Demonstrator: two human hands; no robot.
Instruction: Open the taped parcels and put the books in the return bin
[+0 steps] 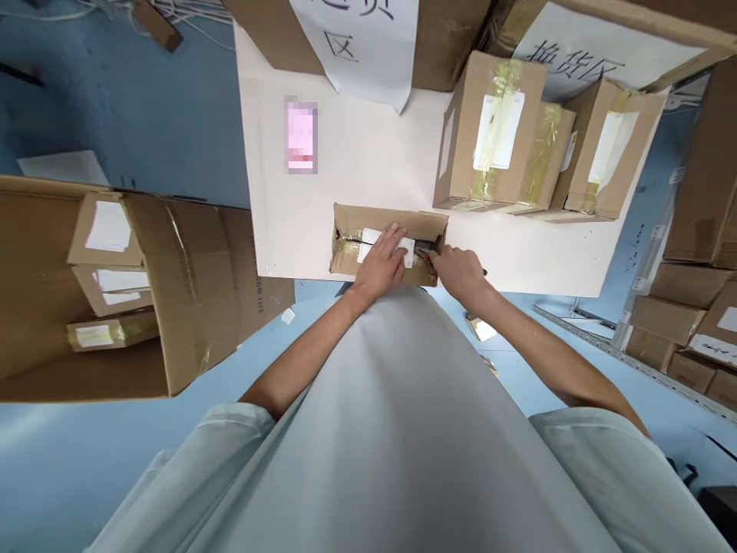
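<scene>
On the front edge of the white table lies a small brown cardboard box (391, 223) with clear tape and a white label. Its taped seam is split, and a gap shows dark contents at the right end. My left hand (381, 259) rests flat on the label, fingers stretched out, pressing on the box top. At the box's right end my right hand (459, 270) is closed around a slim tool that looks like a box cutter (484, 272). Only its dark end sticks out behind the fist; the front part is mostly hidden by the fingers.
Several taped boxes (461, 173) stand at the table's right, before larger labelled cartons (449, 46). A blurred pink rectangle (301, 137) lies at back left. Left of the table, a large open carton (190, 299) holds several small boxes. Shelved boxes (668, 303) are at far right.
</scene>
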